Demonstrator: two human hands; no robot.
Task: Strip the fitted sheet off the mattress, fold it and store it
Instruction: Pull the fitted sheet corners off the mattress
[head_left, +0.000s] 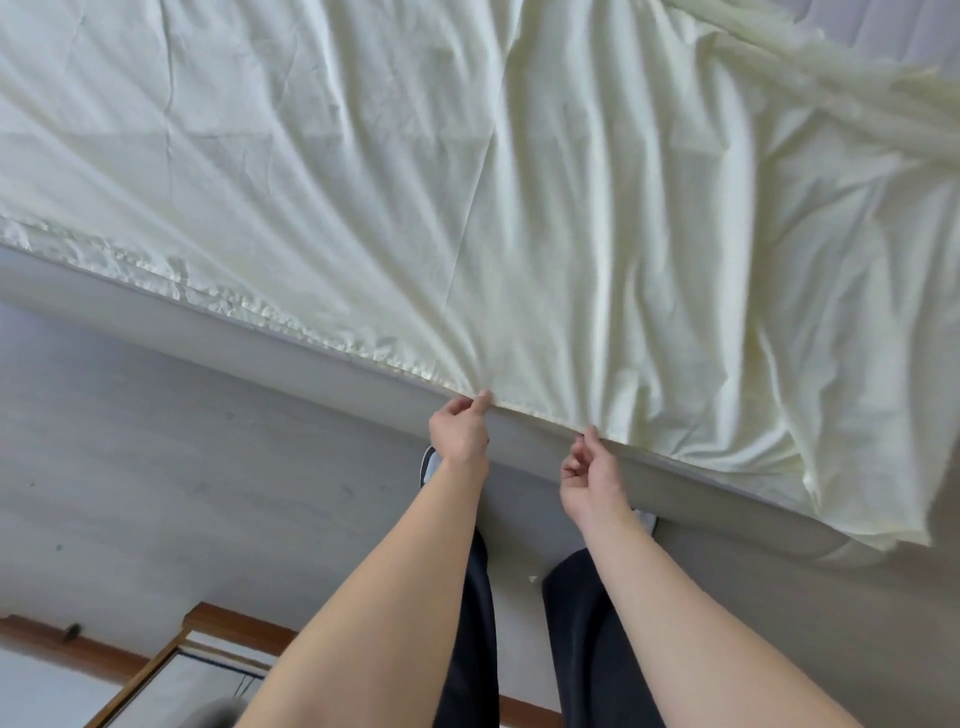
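A pale cream fitted sheet (467, 182) lies wrinkled over the top of the grey mattress (218, 322). Its near hem runs along the mattress edge, puckered with elastic at the left. My left hand (460, 428) pinches this hem between thumb and fingers, and folds fan out from that spot. About a hand's width to the right, my right hand (589, 475) pinches the same hem. At the right the sheet's loose corner (878, 519) hangs off the mattress side, and the far right corner is pulled back, baring mattress (909, 31).
Grey floor (156, 467) stretches left of the bed. My legs in dark trousers and light shoes stand close against the mattress side. A wooden skirting board (67, 647) and a wooden door frame (171, 654) sit at the lower left.
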